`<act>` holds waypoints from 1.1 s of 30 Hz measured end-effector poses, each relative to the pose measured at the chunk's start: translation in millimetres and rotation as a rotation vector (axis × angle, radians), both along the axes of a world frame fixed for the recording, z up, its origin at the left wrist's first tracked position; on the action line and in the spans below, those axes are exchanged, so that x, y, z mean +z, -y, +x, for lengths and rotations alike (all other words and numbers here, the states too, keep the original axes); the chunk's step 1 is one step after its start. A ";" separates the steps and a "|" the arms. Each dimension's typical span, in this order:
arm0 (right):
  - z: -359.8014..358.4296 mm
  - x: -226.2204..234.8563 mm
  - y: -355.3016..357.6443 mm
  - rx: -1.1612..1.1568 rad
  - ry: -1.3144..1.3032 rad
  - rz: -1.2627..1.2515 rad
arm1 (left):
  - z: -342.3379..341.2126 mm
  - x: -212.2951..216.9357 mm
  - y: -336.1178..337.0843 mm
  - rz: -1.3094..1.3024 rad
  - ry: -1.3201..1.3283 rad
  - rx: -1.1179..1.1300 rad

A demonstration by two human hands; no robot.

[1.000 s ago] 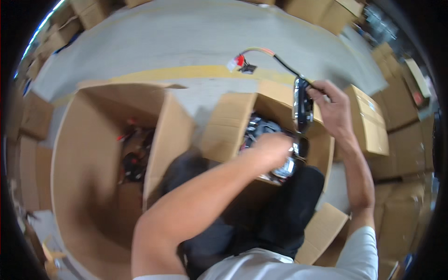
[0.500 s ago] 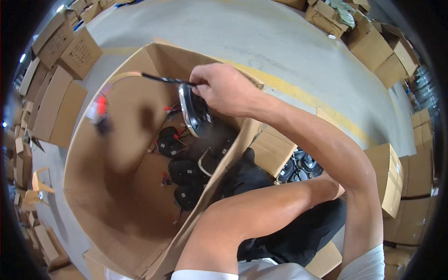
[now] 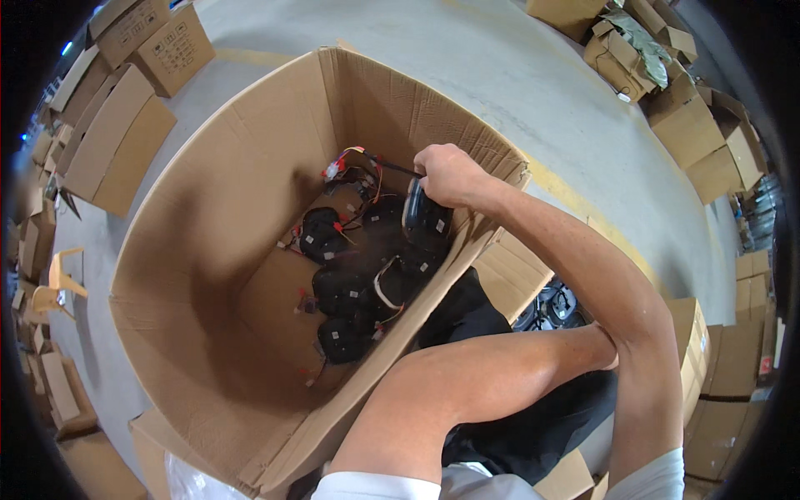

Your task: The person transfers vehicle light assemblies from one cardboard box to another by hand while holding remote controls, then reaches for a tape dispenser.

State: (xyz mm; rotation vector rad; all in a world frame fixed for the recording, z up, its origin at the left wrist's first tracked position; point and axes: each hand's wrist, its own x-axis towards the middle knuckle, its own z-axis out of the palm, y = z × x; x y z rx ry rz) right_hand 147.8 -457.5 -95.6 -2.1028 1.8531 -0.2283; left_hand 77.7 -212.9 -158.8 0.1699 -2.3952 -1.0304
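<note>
Fingers of the right hand (image 3: pixel 446 175) are curled tight around the rim of a round black motor-like part (image 3: pixel 419 215), held on edge just inside the near wall of a large open cardboard box (image 3: pixel 217 200). A black cable (image 3: pixel 392 165) runs from the part to a red-and-white connector (image 3: pixel 335 169) hanging over the box's interior. Below the held part, several more round black parts (image 3: pixel 346 287) with thin red and orange wires lie heaped on the box floor against the same wall.

The left hand is hidden behind the right forearm, reaching toward a smaller open carton (image 3: pixel 557 307) holding dark round parts; whether its fingers are closed cannot be told. Stacks of closed cardboard cartons (image 3: pixel 125 125) ring the grey concrete floor (image 3: pixel 500 75), crossed by a yellow painted line (image 3: pixel 575 200).
</note>
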 end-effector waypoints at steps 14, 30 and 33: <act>-0.6 -19.5 8.6 0.028 -0.134 0.162 | -14.4 3.6 -23.6 0.060 -0.139 -0.004; -198.9 76.2 -197.1 -0.277 0.402 -0.378 | -25.8 81.3 17.2 -0.238 0.633 -0.360; -298.6 47.9 -294.8 -0.602 0.455 -0.463 | -39.1 80.1 38.1 -0.290 0.525 -0.260</act>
